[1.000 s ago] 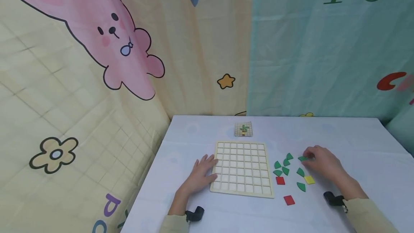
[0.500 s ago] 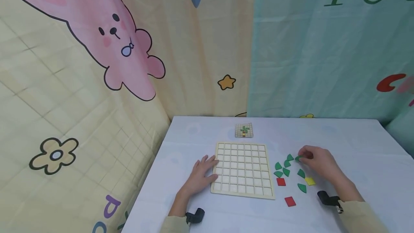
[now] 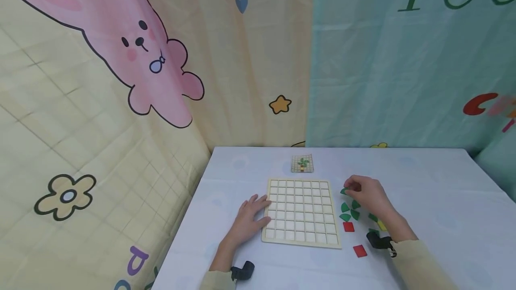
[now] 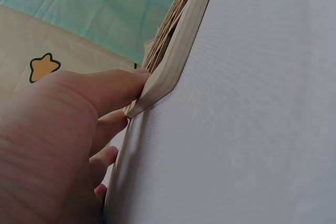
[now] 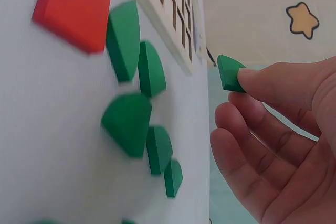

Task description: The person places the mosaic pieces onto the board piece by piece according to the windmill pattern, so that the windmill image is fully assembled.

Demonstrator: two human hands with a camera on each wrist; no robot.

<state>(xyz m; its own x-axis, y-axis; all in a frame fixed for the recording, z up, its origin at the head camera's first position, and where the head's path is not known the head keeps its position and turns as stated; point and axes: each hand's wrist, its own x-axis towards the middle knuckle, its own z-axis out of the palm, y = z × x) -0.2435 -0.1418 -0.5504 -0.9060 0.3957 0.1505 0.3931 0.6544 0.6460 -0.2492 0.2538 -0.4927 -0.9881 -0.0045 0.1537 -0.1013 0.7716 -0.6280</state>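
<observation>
My right hand [image 3: 367,195] pinches a green quarter-circle tile [image 5: 229,74] between thumb and finger, above the table and right of the board's far corner. My left hand [image 3: 249,217] rests at the left edge of a wooden grid board [image 3: 299,211], fingers spread and touching its frame; the left wrist view shows the thumb [image 4: 118,86] against the board's side. Several green tiles [image 5: 125,40] lie beside the board's right edge, with a red square tile [image 3: 348,227] near them. My right wrist partly hides other green tiles and a yellow tile [image 3: 381,225].
Beyond the board lies a small gridded card [image 3: 302,164] with a green, red and yellow pattern. A second red square [image 3: 360,251] lies nearer the front of the white table [image 3: 435,200]. Printed curtains [image 3: 258,57] hang behind and to the left.
My right hand has picked up a green tile and carried it left, over the other tiles toward the board. My left hand has stayed at the board's edge.
</observation>
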